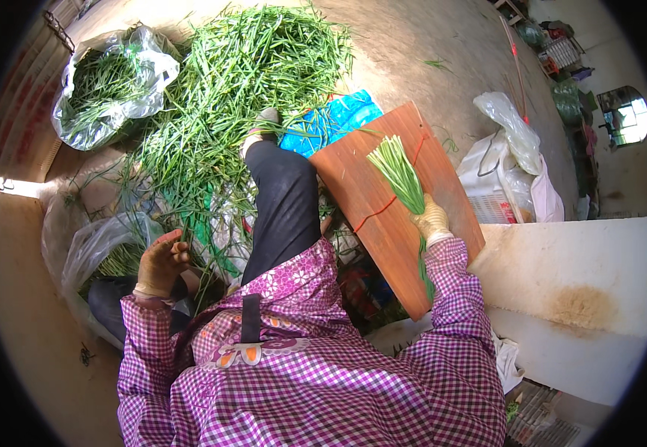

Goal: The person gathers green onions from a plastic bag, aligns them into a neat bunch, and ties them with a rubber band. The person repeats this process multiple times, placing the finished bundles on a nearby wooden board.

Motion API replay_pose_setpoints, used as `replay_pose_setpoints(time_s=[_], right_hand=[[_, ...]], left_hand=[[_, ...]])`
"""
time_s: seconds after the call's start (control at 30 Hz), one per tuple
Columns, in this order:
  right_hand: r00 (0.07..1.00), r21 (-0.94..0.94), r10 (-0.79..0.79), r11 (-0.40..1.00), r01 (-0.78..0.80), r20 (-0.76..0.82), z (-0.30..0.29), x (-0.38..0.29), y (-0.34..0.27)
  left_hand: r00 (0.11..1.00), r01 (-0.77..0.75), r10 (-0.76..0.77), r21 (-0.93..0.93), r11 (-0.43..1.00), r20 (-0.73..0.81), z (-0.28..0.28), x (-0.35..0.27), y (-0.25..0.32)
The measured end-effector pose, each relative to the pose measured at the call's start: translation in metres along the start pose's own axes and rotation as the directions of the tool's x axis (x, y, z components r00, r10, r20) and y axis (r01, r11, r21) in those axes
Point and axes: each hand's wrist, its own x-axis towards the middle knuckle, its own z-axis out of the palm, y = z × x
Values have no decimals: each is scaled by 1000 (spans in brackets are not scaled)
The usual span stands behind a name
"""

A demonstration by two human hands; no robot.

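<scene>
My right hand [431, 218], in a tan glove, grips a bunch of green chive-like stalks [399, 170]. The pale ends fan out away from me, and darker green leaves [425, 274] trail beneath my wrist. Under the bunch lies a reddish-brown wooden board [346, 173], slanted to my right, with a red cord [376, 214] across it. Held up at the left, my left hand [162, 262] wears a similar glove with bare fingertips. Its fingers are slightly bent and apart, with nothing seen in them. Loose green leaves [203, 223] hang or lie just beyond it.
A large heap of cut greens [267, 61] covers the floor ahead. Clear plastic bags of greens stand far left [105, 89] and near left [114, 251]. A blue plastic sheet [334, 123] borders the board. To the right are a white basket [488, 204] and a low wall [575, 274].
</scene>
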Motion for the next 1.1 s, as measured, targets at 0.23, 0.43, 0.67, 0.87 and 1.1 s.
replay_pose_setpoints(time_s=[0.23,0.43,0.67,0.87,1.1], right_hand=[[975,-468,179,878,-100,129,-16,6,-39],[972,-392,165,916,-88,169,-25,5,-52],[983,-200,-113,976,83,-145,26,10,-21],[925,-200,-243,961,190,-291,48,10,-6],[881,-260,-312,938,227,-356,52,12,-5]], left_hand=[[992,14,-4,74,997,-123,6,0,0],[983,-40,73,189,981,-169,64,15,16],[820,-569,458,577,586,344,223,133,-3],[763,-630,7,746,-217,646,351,248,-76],[775,-632,-318,696,-341,547,364,308,-96]])
